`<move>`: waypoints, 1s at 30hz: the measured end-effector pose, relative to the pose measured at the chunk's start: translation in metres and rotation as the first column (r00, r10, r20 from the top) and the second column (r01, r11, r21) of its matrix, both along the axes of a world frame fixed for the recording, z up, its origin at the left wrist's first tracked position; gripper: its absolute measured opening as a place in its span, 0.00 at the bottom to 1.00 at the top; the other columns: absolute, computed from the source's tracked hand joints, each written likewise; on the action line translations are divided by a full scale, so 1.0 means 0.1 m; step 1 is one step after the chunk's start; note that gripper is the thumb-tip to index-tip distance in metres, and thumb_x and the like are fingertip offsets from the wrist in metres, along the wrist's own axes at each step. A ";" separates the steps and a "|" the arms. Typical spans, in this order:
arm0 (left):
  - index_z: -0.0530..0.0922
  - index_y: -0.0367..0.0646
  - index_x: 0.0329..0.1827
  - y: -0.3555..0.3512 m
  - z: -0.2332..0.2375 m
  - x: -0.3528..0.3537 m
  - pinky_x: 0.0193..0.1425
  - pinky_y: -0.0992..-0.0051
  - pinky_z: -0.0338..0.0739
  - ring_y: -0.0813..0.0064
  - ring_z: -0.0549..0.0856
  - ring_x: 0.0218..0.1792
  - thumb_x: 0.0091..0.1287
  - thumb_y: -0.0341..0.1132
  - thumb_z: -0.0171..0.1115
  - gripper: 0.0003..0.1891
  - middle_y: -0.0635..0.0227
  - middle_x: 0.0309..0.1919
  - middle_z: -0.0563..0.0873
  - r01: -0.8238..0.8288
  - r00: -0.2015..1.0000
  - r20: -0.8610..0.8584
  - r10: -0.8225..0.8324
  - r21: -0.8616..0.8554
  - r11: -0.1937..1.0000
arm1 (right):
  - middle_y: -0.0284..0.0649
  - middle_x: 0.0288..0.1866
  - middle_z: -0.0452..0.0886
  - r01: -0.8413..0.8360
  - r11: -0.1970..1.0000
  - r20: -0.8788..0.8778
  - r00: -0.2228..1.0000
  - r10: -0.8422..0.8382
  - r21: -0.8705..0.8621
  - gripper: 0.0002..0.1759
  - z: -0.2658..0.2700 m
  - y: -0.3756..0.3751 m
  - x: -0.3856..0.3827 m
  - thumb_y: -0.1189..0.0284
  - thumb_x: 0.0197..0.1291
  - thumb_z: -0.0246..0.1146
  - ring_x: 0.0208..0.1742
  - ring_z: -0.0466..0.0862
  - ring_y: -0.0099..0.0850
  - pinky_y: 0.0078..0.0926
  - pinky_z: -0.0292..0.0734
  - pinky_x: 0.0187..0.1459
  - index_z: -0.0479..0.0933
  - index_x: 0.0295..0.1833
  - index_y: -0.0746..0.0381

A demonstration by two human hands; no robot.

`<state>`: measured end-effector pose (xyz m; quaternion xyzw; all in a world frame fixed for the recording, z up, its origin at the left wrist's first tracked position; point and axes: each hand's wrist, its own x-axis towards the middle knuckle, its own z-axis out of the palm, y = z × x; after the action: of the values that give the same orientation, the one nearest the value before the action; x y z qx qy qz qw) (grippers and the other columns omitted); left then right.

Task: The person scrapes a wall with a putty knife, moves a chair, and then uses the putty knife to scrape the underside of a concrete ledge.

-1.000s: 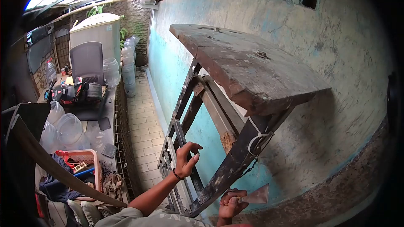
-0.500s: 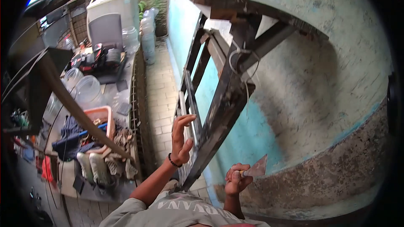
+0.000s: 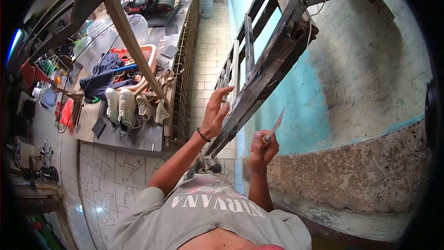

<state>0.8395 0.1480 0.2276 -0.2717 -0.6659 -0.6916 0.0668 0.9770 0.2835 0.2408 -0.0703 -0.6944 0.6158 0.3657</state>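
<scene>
My left hand (image 3: 216, 112) is raised with its fingers spread, just off the dark wooden leg of a paint-stained ladder-like stand (image 3: 268, 67) that leans by the wall. It holds nothing. My right hand (image 3: 262, 148) is closed around the handle of a metal scraper (image 3: 276, 125), whose blade points up toward the blue and bare plaster wall (image 3: 370, 92). The stand's top is out of view above.
A tiled path (image 3: 206, 55) runs between the wall and a wire-fronted counter (image 3: 138, 129). On the counter lie shoes (image 3: 119, 106), a red basket (image 3: 145, 53), clothes and large plastic bottles (image 3: 111, 30). A slanted wooden beam (image 3: 129, 41) crosses over it.
The view has tipped downward, so the stand's top left the frame. My left hand has come off the stand's rung and opened. The scraper has turned edge-on and moved closer to the stand.
</scene>
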 end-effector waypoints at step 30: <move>0.80 0.35 0.59 -2.72 -0.53 2.51 0.53 0.71 0.77 0.70 0.87 0.44 0.80 0.51 0.48 0.26 0.60 0.39 0.90 -0.011 0.961 0.273 0.029 -0.067 0.998 | 0.30 0.20 0.75 -0.355 0.934 0.114 0.930 0.348 0.039 0.11 -0.58 -2.32 1.50 0.68 0.70 0.67 0.19 0.73 0.17 0.23 0.68 0.24 0.78 0.38 0.64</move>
<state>1.0907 -0.1242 0.1751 -0.1686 -0.6936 -0.6998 -0.0279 1.1270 0.0515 0.1825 0.0337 -0.7319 0.6459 0.2144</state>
